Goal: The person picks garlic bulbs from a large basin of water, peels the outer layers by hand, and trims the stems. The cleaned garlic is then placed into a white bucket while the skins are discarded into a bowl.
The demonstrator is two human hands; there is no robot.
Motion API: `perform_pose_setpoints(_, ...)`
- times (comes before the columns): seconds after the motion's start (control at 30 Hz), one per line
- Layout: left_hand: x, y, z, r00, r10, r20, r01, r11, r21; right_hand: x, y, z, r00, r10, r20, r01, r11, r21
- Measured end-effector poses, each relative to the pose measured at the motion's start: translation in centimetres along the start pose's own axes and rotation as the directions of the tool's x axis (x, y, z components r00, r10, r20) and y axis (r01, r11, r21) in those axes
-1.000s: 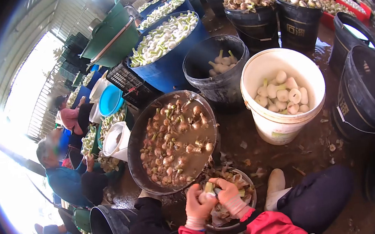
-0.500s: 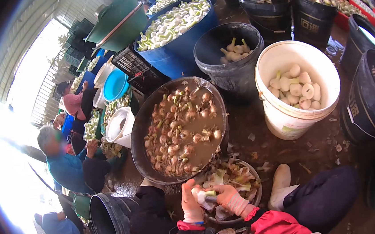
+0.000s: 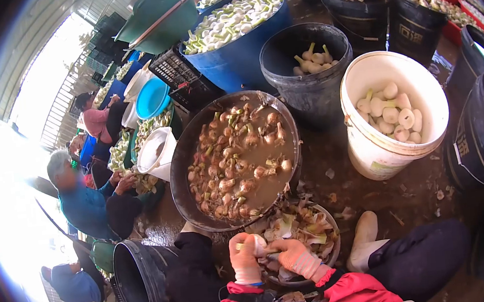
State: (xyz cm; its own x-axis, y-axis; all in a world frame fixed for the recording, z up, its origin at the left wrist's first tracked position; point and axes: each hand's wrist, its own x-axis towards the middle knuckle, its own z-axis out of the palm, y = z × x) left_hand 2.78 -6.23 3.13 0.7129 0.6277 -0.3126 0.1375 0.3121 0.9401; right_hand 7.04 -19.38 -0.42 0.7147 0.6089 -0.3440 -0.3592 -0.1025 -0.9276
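Note:
My left hand (image 3: 245, 264), in an orange and white glove, is closed around a peeled white garlic bulb (image 3: 260, 245). The bulb's pale green stem pokes out to the left between the fingers. Gloved alike, my right hand (image 3: 297, 258) is closed beside the bulb, its fingertips close to it. A short grey blade, apparently of a small knife (image 3: 272, 255), shows at those fingers; its handle is hidden. Below both hands stands a basin (image 3: 337, 240) heaped with garlic skins (image 3: 303, 226).
Ahead is a dark tub (image 3: 180, 199) of unpeeled garlic in muddy water. A white bucket (image 3: 363, 152) and a black bucket (image 3: 307, 102) hold peeled bulbs. A blue tub (image 3: 229, 66) brims with trimmed garlic. Another person (image 3: 88, 207) sits working at left.
The bulb has turned in my left hand: its stem pointed right and now points left. My right hand stays close beside it. The whole view has shifted slightly.

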Motion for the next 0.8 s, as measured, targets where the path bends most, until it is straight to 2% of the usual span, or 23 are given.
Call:
perform_pose_setpoints(0.03,-0.3,1.1,0.5,1.000,-0.017,0.022,0.020,0.990,-0.139,-0.2,-0.9,-0.8,1.000,0.000,0.019,-0.001,0.996,0.084)
perform_pose_setpoints(0.07,-0.5,1.4,0.6,1.000,-0.011,0.028,0.015,0.991,-0.136,0.2,-0.2,-1.0,1.000,-0.008,0.015,0.006,0.996,0.087)
perform_pose_setpoints(0.13,-1.1,1.4,0.2,0.986,-0.086,0.146,0.114,0.974,-0.196,1.1,1.0,-1.0,0.990,-0.016,-0.138,0.050,0.969,0.243)
perform_pose_setpoints(0.17,-1.0,1.1,-0.2,0.978,-0.068,0.195,0.104,0.979,-0.177,0.9,1.1,-1.2,0.985,0.020,-0.173,0.001,0.992,0.125)
perform_pose_setpoints(0.2,-1.3,1.1,-0.8,0.978,-0.072,0.196,0.108,0.978,-0.176,0.9,1.2,-1.7,0.984,0.024,-0.174,-0.002,0.992,0.126)
perform_pose_setpoints(0.27,-2.0,1.8,-2.0,0.946,-0.209,0.246,0.263,0.941,-0.214,1.2,1.2,-3.3,0.927,-0.021,-0.376,0.059,0.994,0.091)
perform_pose_setpoints(0.33,-3.6,3.0,-3.1,0.908,-0.248,0.338,0.337,0.911,-0.238,1.9,2.3,-5.8,0.902,0.145,-0.407,-0.005,0.945,0.326)
perform_pose_setpoints(0.37,-4.2,4.1,-2.5,0.913,-0.202,0.353,0.304,0.917,-0.260,2.0,2.0,-6.6,0.929,0.166,-0.331,-0.134,0.984,0.117)
perform_pose_setpoints(0.4,-4.7,4.8,-2.0,0.916,-0.157,0.368,0.272,0.918,-0.287,1.8,2.4,-6.0,0.930,0.169,-0.326,-0.137,0.983,0.119)
perform_pose_setpoints(0.43,-4.5,4.6,-2.4,0.918,-0.155,0.365,0.271,0.918,-0.291,1.7,2.6,-5.2,0.976,0.021,-0.215,-0.076,0.965,-0.249)
perform_pose_setpoints(0.47,-3.9,4.3,-3.1,0.917,-0.133,0.375,0.251,0.925,-0.286,1.5,2.8,-4.5,0.995,-0.083,-0.056,0.036,0.817,-0.575)
perform_pose_setpoints(0.5,-3.5,4.1,-3.5,0.915,-0.113,0.387,0.232,0.932,-0.278,1.0,3.1,-3.7,0.983,-0.181,-0.031,0.136,0.829,-0.543)
perform_pose_setpoints(0.53,-3.3,4.1,-3.5,0.914,-0.113,0.390,0.234,0.932,-0.277,1.1,3.2,-2.7,0.983,-0.182,-0.035,0.134,0.828,-0.544)
perform_pose_setpoints(0.57,-3.2,4.0,-3.4,0.914,-0.102,0.393,0.210,0.947,-0.242,1.3,3.3,-1.7,0.955,-0.293,-0.047,0.261,0.903,-0.342)
perform_pose_setpoints(0.6,-3.0,3.8,-3.2,0.913,-0.092,0.398,0.187,0.960,-0.208,1.5,3.3,-1.0,0.914,-0.396,-0.086,0.384,0.914,-0.128)
perform_pose_setpoints(0.63,-2.0,3.0,-3.6,0.860,-0.059,0.506,0.179,0.965,-0.191,1.1,2.0,-0.6,0.913,-0.397,-0.093,0.384,0.914,-0.134)
perform_pose_setpoints(0.67,-2.0,2.7,-3.3,0.857,-0.059,0.512,0.181,0.965,-0.192,0.1,-0.2,-0.4,0.962,-0.261,-0.078,0.267,0.960,0.081)
perform_pose_setpoints(0.7,-2.2,2.3,-2.8,0.899,-0.069,0.432,0.145,0.979,-0.144,-0.5,-1.3,-0.3,0.992,-0.125,-0.029,0.128,0.948,0.291)
perform_pose_setpoints(0.73,-2.3,1.8,-2.4,0.935,-0.075,0.345,0.113,0.989,-0.092,-0.6,-1.3,-0.3,0.992,-0.122,-0.031,0.126,0.948,0.291)
perform_pose_setpoints(0.77,-2.1,1.2,-2.3,0.952,0.020,0.305,-0.020,1.000,-0.004,-0.6,-1.3,-0.4,0.992,-0.104,-0.073,0.123,0.936,0.331)
perform_pose_setpoints(0.8,-2.0,1.2,-2.4,0.951,0.018,0.308,-0.018,1.000,-0.003,-0.5,-1.3,-0.4,0.990,-0.085,-0.116,0.123,0.921,0.371)
